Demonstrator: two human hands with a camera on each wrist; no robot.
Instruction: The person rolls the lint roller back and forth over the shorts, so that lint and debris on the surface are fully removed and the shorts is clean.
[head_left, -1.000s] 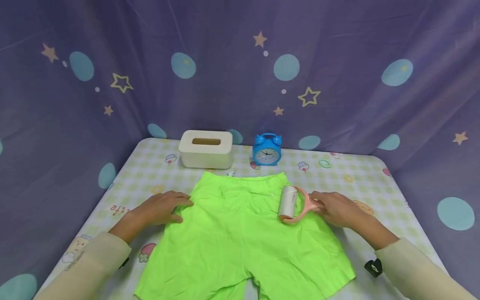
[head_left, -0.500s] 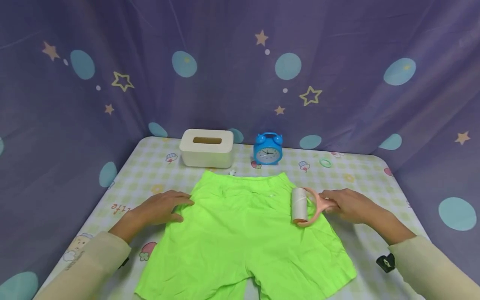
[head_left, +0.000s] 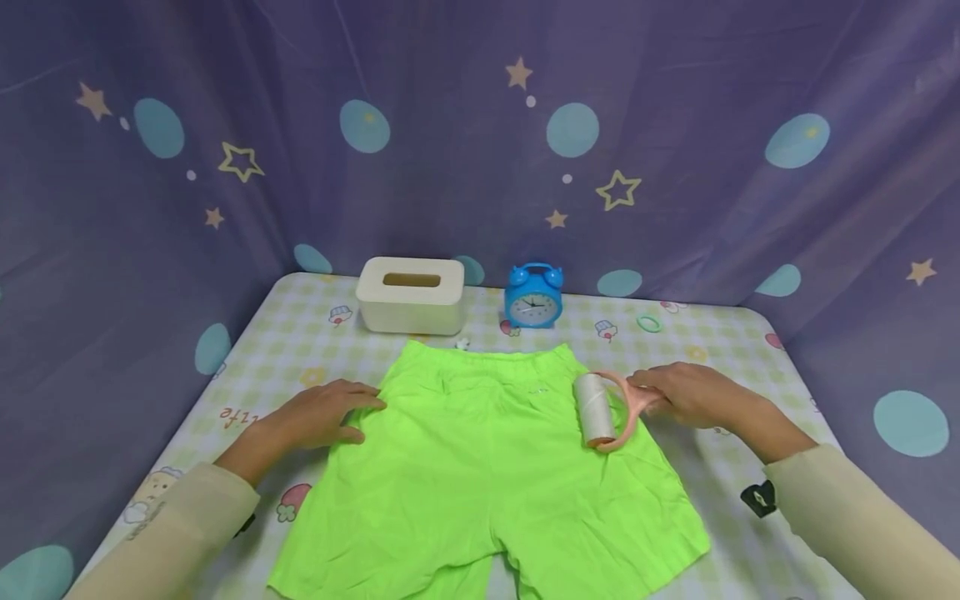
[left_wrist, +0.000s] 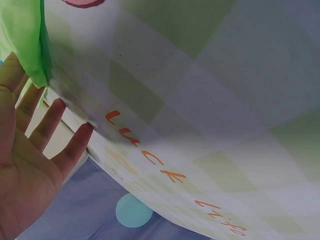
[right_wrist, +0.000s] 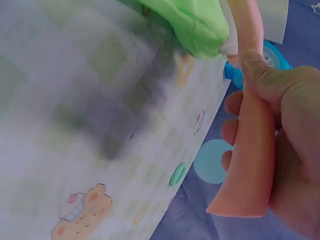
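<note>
Bright neon-green shorts (head_left: pixel 450 467) lie spread flat on the table, waistband toward the back. On their left edge, near the waistband, rests my left hand (head_left: pixel 322 414); the left wrist view shows its fingers (left_wrist: pixel 46 120) spread and loosely extended beside the fabric. My right hand (head_left: pixel 693 397) grips the pink handle of a lint roller (head_left: pixel 596 410), thumb on one side and fingers curled round the other, as the right wrist view shows along the handle (right_wrist: pixel 252 155). The white roll lies over the upper right of the shorts, slightly tilted.
A cream tissue box (head_left: pixel 412 312) and a blue alarm clock (head_left: pixel 534 310) stand along the back of the table. Right of the clock lies a small mint-green ring (head_left: pixel 649 324). A checked, printed cloth (head_left: pixel 300 375) covers the table, with purple curtains (head_left: pixel 450 200) around it.
My right hand moves the lint roller rightward across the shorts, then slightly back left, with the hand now a little higher and the roll tilted. The left hand and shorts stay put.
</note>
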